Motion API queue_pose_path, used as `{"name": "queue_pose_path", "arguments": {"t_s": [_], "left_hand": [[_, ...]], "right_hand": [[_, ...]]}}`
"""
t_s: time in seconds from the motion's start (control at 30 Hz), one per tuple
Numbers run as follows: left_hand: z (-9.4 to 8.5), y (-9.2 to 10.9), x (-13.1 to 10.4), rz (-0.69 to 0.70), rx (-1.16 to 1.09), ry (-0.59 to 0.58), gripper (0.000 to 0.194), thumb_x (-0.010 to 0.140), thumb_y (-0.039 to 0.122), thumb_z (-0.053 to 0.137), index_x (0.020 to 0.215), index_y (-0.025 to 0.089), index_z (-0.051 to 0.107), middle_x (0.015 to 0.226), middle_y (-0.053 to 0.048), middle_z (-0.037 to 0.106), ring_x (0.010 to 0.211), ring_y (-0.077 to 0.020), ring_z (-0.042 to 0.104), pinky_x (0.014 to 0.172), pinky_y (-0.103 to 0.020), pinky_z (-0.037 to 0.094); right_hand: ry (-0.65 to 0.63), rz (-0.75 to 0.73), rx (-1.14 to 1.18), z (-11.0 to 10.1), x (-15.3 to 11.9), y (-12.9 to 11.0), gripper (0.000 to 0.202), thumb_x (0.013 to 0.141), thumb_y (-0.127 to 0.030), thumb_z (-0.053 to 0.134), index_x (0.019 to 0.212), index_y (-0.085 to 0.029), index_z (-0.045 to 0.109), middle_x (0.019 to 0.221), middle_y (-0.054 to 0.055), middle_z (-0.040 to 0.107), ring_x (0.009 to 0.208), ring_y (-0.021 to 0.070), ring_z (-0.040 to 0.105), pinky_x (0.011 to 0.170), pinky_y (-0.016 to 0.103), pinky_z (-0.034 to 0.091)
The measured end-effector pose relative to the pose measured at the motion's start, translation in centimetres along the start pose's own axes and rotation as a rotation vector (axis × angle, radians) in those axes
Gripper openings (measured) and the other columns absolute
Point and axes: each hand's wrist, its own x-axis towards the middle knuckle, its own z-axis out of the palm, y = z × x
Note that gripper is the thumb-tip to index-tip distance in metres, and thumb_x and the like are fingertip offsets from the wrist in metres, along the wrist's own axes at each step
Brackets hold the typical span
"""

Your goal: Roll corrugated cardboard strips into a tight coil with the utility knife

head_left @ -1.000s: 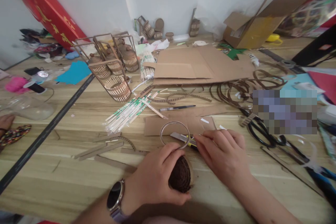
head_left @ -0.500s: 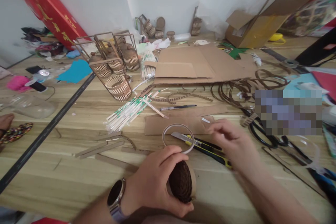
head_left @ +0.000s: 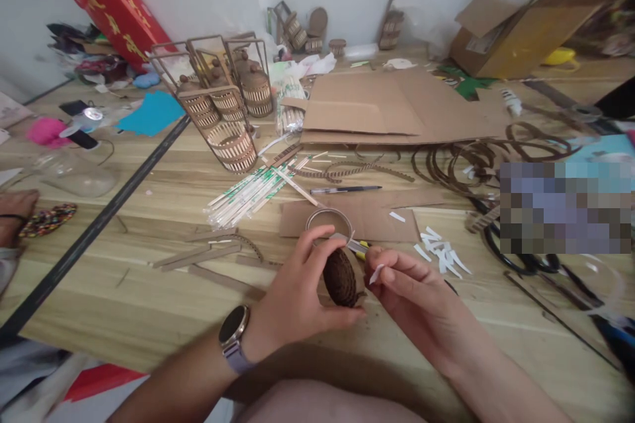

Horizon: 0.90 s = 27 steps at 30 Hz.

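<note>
My left hand (head_left: 297,291), with a watch at the wrist, grips a dark brown coil of corrugated cardboard strip (head_left: 341,279) between thumb and fingers. Close by on the right, my right hand (head_left: 424,294) pinches a small white strip (head_left: 377,273) between thumb and forefinger, apart from the coil. Just beyond the left fingers lies a round ring (head_left: 308,217). A yellow and black utility knife (head_left: 359,250) is partly hidden behind my hands. Several loose white strips (head_left: 444,252) are scattered past the right hand.
Small slatted baskets with tall handles (head_left: 232,145) stand at back left. Flat cardboard (head_left: 362,106), chopsticks in wrappers (head_left: 248,192), a pen (head_left: 346,190) and brown cardboard coils (head_left: 436,168) lie on the wooden table. Another person's hand (head_left: 14,215) rests at the left edge.
My right hand has come left to beside the coil, and a white strip now shows in its fingers. The loose white strips it covered are visible. My left hand still holds the coil.
</note>
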Motion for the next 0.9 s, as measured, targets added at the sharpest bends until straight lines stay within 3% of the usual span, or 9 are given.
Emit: {"name": "queue_pose_path", "arguments": {"t_s": [0.23, 0.9], "left_hand": [[-0.02, -0.13, 0.09, 0.017, -0.022, 0.017, 0.078, 0.07, 0.05, 0.081, 0.132, 0.022, 0.043, 0.143, -0.018, 0.04, 0.133, -0.0351, 0.046, 0.109, -0.052, 0.044], [-0.09, 0.08, 0.11, -0.01, -0.047, 0.04, 0.079, 0.069, 0.054, 0.081, 0.131, 0.023, 0.044, 0.142, -0.017, 0.041, 0.132, -0.0358, 0.047, 0.108, -0.053, 0.045]], "right_hand": [[-0.047, 0.049, -0.018, -0.03, -0.06, 0.28, 0.022, 0.062, -0.043, 0.086, 0.064, -0.025, 0.073, 0.069, 0.0, 0.062, 0.066, 0.0164, 0.052, 0.063, 0.033, 0.044], [-0.008, 0.019, -0.018, 0.18, -0.21, 0.86, 0.017, 0.062, -0.04, 0.086, 0.065, -0.027, 0.075, 0.073, 0.0, 0.066, 0.068, 0.0161, 0.056, 0.067, 0.034, 0.046]]}}
